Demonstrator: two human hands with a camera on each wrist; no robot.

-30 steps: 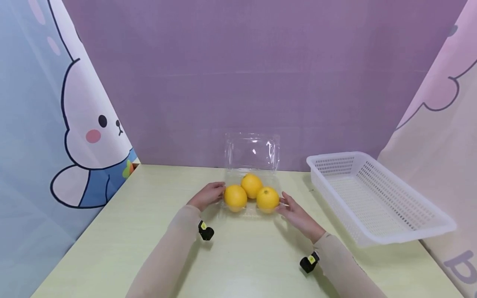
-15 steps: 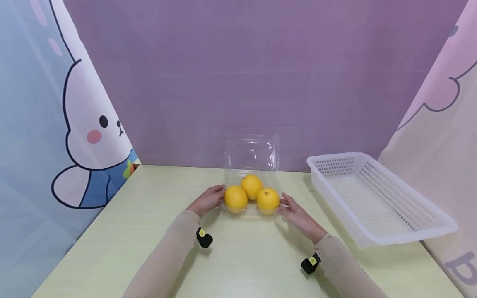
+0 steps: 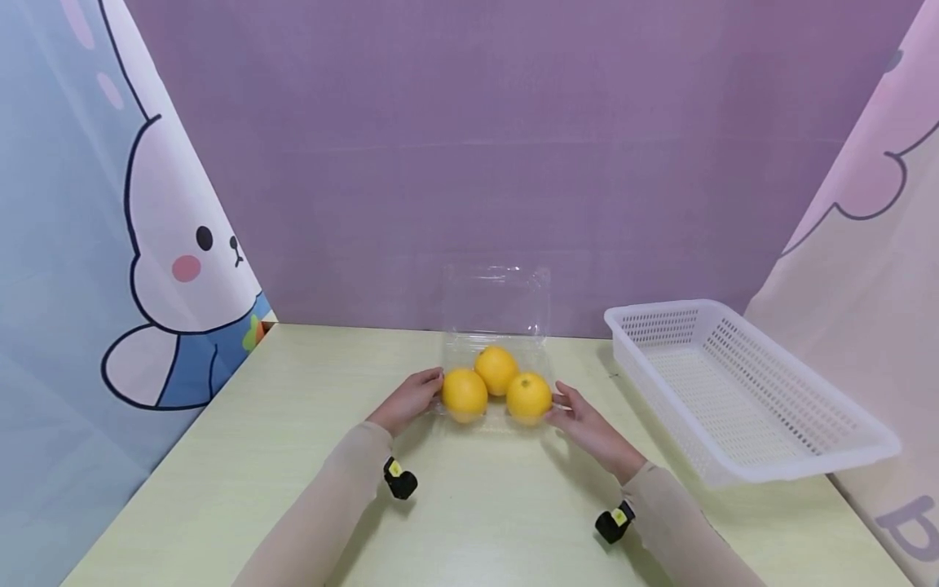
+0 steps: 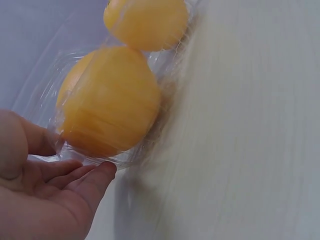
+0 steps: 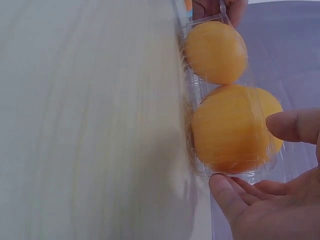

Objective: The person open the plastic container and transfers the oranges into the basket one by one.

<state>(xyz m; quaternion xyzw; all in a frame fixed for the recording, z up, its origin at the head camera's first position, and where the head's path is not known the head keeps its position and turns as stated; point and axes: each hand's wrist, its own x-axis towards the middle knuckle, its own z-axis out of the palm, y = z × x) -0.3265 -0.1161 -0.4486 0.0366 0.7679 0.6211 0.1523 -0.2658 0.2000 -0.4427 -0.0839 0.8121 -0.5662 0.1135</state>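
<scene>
A clear plastic clamshell container (image 3: pixel 495 421) stands on the table with its lid (image 3: pixel 495 303) raised at the back. Inside are three oranges: one front left (image 3: pixel 465 396), one at the back (image 3: pixel 496 369), one front right (image 3: pixel 529 399). My left hand (image 3: pixel 407 401) grips the container's left side; in the left wrist view its thumb lies at the rim and its fingertips (image 4: pixel 106 170) bear on the outer wall. On the opposite side, my right hand (image 3: pixel 592 432) pinches the rim, thumb (image 5: pixel 290 125) above and fingers against the wall below.
A white perforated plastic basket (image 3: pixel 734 391) stands to the right of the right hand. Behind the pale table (image 3: pixel 484 514) hangs a purple cloth (image 3: pixel 469 147). A rabbit-print cloth (image 3: pixel 176 244) hangs at the left, and another printed cloth (image 3: pixel 873 326) at the right.
The container and its oranges have slid slightly toward me, with both hands keeping hold of its sides. The left wrist has dropped a little lower in the head view.
</scene>
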